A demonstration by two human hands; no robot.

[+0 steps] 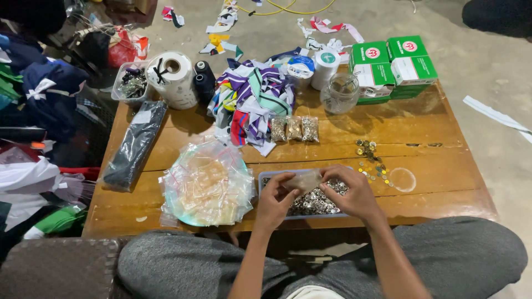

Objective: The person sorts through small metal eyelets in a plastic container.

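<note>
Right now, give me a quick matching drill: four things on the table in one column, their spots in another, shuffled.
Things:
1. green boxes
2. glass jar
3. pile of small plastic bags
4. black flat packet

Places:
A. table's left edge
B. far right corner
C. just left of the green boxes
D. near edge, left of the left hand

Pairs: 1-B, 2-C, 3-D, 4-A

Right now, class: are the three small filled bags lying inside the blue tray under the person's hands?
No. The three small filled bags lie in a row on the wooden table, apart from the blue tray.
</note>
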